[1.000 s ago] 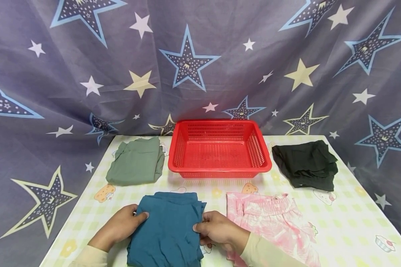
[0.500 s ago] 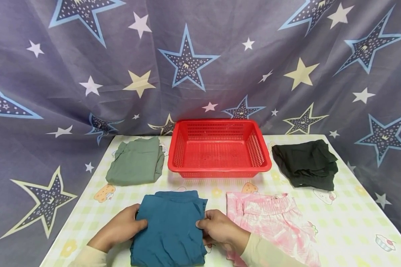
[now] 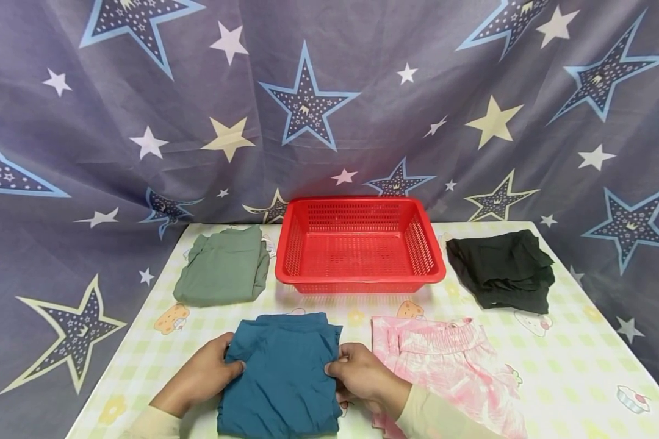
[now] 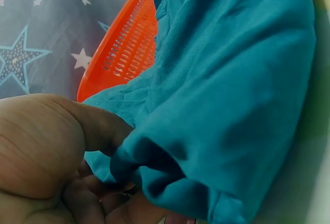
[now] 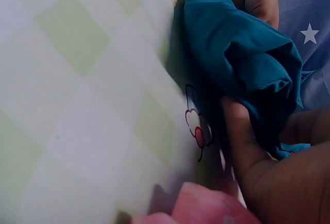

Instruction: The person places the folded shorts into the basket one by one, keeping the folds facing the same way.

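- Head: folded teal fabric garment on the near part of the green-and-white checked tabletop, left of centre.
- Head: left hand grips the garment's left side, thumb on top; right hand grips its right side, thumb on top.
- Head: pink-and-white patterned garment with gathered waistband, near part of tabletop, right of centre, just beside right hand.
- Head: red perforated plastic basket at middle of far edge; folded grey-green fabric garment by far left corner; crumpled-looking black fabric garment by far right corner. Purple-grey star-print curtain behind far edge.
- Left wrist: left thumb lies against a teal fold, fingers partly hidden by it; basket behind, orange-looking here.
- Right wrist: teal side edge bunched in right hand's grip; blurry pink cloth at bottom.
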The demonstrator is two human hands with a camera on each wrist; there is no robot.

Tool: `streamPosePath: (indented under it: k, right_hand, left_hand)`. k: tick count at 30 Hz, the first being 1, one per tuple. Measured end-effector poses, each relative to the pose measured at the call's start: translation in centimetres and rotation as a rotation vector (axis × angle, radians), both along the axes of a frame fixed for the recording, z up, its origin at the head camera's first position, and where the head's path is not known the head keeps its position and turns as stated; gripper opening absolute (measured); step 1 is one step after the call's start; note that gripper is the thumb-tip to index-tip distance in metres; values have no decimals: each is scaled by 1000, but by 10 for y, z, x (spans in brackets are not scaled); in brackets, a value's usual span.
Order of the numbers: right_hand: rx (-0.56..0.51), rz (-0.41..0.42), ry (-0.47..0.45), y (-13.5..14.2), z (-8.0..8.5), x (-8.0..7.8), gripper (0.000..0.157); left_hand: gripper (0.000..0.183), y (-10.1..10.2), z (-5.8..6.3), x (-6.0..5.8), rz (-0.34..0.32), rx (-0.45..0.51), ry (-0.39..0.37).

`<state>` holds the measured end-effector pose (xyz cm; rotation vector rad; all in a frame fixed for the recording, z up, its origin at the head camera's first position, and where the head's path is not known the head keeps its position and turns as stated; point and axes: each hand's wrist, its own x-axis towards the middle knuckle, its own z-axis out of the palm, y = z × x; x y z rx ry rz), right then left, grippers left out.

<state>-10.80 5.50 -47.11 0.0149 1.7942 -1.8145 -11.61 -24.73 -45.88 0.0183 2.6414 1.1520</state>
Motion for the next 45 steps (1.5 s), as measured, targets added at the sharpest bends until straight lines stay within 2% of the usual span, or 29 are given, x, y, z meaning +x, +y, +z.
streamPosePath:
  k: [7, 14, 22, 25, 29, 32, 36, 45]
  right_hand:
    - [31, -22, 59, 2, -1, -1, 9]
    - [23, -34, 79, 3, 0, -1, 12]
    - [-11, -35, 92, 5, 3, 0, 15]
    - [-7, -30, 96, 6, 3, 0, 15]
    - [1, -23, 85, 6, 3, 1, 13]
    - [1, -20, 75, 6, 3, 2, 11]
    - [10, -23, 67, 7, 1, 2, 12]
    - [27, -26, 19, 7, 1, -1, 17]
  left_hand:
    - [38, 0, 3, 3, -31, 80, 19]
    - [38, 1, 8, 3, -30, 107, 14]
    - [31, 3, 13, 4, -26, 77, 30]
    - [29, 3, 12, 3, -18, 99, -17]
    - [33, 1, 8, 1, 19, 172, -157]
    - [35, 0, 3, 0, 32, 204, -215]
    - [37, -1, 0, -1, 19, 235, -225]
    - [61, -6, -4, -1, -2, 322, -211]
